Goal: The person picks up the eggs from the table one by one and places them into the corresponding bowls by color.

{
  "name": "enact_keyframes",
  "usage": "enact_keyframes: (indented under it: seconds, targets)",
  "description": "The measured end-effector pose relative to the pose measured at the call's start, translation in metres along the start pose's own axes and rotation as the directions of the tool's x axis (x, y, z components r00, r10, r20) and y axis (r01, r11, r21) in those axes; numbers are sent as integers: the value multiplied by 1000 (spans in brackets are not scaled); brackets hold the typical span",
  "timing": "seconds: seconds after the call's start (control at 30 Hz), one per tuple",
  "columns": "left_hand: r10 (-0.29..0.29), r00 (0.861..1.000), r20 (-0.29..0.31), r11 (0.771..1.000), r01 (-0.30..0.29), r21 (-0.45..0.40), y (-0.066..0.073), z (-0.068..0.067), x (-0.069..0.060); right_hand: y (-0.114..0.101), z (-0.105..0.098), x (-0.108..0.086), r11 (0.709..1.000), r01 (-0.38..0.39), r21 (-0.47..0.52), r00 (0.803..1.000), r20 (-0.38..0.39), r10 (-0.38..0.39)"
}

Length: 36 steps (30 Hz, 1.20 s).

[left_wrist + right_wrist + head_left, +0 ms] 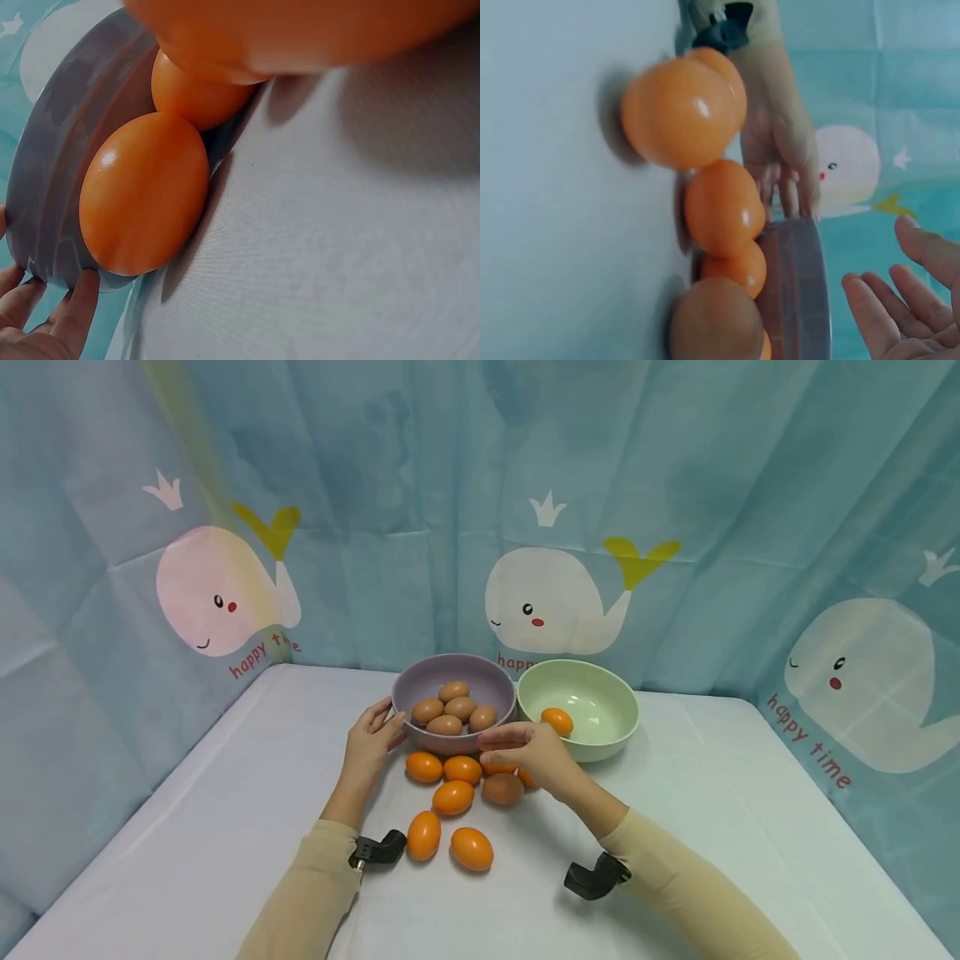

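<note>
A purple bowl (453, 743) holds several brown eggs (460, 708). My left hand (367, 747) rests its fingertips on the bowl's left side; in the left wrist view these fingers (79, 311) touch the outer wall and look nearly straight. Over the bowl's front right edge hovers my right hand (536, 756). The right wrist view shows that hand's spread fingers (874, 315) holding nothing. Below it on the table lies a single brown egg (503, 789), beside several orange eggs (453, 797). Part of the row against the bowl is hidden by my right hand.
A light green bowl (611, 747) stands right beside the purple one, with one orange egg (557, 722) inside. Nearer on the white table (225, 827) lie two more orange eggs (472, 849). Behind hangs a blue curtain (420, 568) with whale prints.
</note>
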<state>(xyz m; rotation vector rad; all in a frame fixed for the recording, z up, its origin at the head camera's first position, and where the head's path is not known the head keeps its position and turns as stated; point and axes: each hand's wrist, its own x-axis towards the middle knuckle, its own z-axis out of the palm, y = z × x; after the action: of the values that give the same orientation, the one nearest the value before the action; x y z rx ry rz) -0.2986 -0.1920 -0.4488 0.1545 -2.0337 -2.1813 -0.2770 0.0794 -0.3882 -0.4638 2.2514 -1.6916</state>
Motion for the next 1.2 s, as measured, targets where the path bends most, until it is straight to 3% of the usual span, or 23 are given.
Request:
enact_keyframes:
  seconds: [0.2,0.77,1.2]
  targets:
    - [8,1000,-2,1000,-8,-2,-1,1,1,4,0,-20,998,-61,19,998,1,61]
    - [7,1000,-8,1000,-7,-9,-2,2,-1,21,11,-50,996,-41,76,994,101,33]
    - [12,1000,-6,1000,-12,3,0,1,-1,34,18,-55,997,-65,42,991,122,60]
